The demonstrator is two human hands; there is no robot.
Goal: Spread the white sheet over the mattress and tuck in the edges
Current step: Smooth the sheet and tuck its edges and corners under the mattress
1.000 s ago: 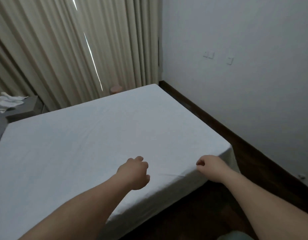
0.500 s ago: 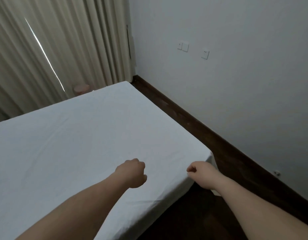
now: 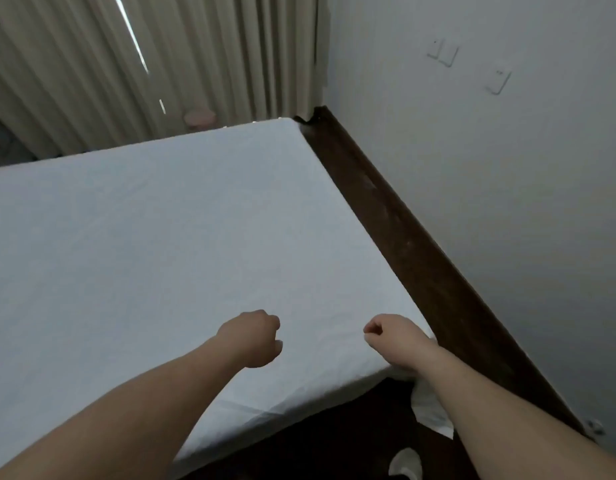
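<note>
Sheet (image 3: 168, 230) is lying spread flat across the mattress, covering its whole visible top, with faint creases running over it and its near edge hanging down the side. Both hands are hovering over the near right corner of the bed, fingers curled into loose fists. The left hand (image 3: 253, 337) is sitting just above the sheet, knuckles forward, thumb tucked against the fingers; whether it is pinching any cloth is not something I can tell. The right hand (image 3: 391, 336) is curling just beside the corner edge, and again I cannot tell if cloth is caught inside it. Both bare forearms are reaching in from the bottom of the view, the right one crossing over the corner. Below that forearm a loose flap (image 3: 429, 410) of white cloth is hanging down off the corner toward the floor (image 3: 334, 445), which is dark wood. A pale shoe or slipper (image 3: 405, 462) is showing on the floor near the bottom edge. A dark strip of floor is running between the bed's right side and a white wall (image 3: 507, 202), which is carrying switch plates (image 3: 443, 53). Beige curtains (image 3: 195, 64) are hanging behind the far edge of the bed, with a bright slit of light between them.
</note>
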